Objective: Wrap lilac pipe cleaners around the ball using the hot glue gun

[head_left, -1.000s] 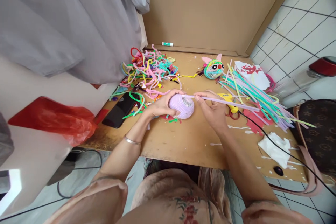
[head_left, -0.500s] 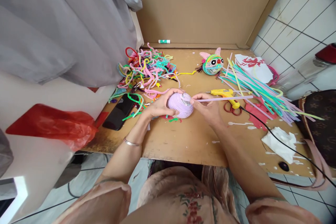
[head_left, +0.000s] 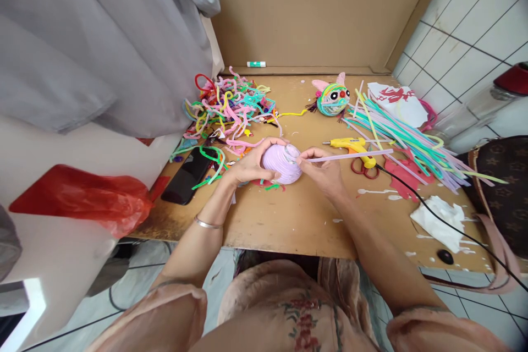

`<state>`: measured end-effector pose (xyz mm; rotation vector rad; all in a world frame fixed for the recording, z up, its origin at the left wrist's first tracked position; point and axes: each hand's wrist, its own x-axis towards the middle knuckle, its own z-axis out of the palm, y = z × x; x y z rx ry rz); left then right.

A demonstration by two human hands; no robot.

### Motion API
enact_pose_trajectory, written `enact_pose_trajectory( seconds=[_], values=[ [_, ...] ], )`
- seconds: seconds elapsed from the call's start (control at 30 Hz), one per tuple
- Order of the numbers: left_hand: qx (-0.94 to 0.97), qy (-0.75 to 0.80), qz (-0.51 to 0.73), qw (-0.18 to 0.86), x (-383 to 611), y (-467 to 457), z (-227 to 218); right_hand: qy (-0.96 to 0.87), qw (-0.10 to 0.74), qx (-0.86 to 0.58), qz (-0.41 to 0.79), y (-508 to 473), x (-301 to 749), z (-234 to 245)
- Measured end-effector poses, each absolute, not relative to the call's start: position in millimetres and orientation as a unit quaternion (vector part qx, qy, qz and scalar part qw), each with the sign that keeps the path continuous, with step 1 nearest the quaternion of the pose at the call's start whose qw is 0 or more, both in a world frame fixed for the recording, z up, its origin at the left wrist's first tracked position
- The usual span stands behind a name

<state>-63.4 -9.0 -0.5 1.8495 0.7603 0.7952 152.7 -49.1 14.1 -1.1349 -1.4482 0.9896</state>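
A ball wrapped in rows of lilac pipe cleaner (head_left: 280,166) is held over the table, with a small greyish patch uncovered at its upper right. My left hand (head_left: 251,165) curls round its left side, thumb below and fingers on top. Between the thumb and fingers of my right hand (head_left: 322,168) is a lilac pipe cleaner (head_left: 355,155); its near end meets the ball by the bare patch and its free length sticks out to the right. Just beyond my right hand lies a yellow hot glue gun (head_left: 348,144), over red-handled scissors (head_left: 365,169).
Tangled pipe cleaners (head_left: 235,104) heap at the back left, near a black phone (head_left: 190,176). A decorated ball with pink ears (head_left: 333,99) stands at the back. Straight pipe cleaners (head_left: 412,137) lie right. The glue gun's black cord (head_left: 433,212) crosses toward a brown bag (head_left: 503,192).
The lilac pipe cleaner's near end has shifted slightly along the bare patch, which now looks smaller. Both hands keep their grips, and the view has tilted a little.
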Motion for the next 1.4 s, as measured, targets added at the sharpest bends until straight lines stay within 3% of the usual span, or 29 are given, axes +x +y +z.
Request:
enact_pose_trajectory(
  seconds=[1.4],
  values=[
    [0.746,0.305,0.354,0.474,-58.6,-13.0,-0.7,-0.623,0.491,-0.471,0.386,-52.8,148.9,15.9]
  ],
)
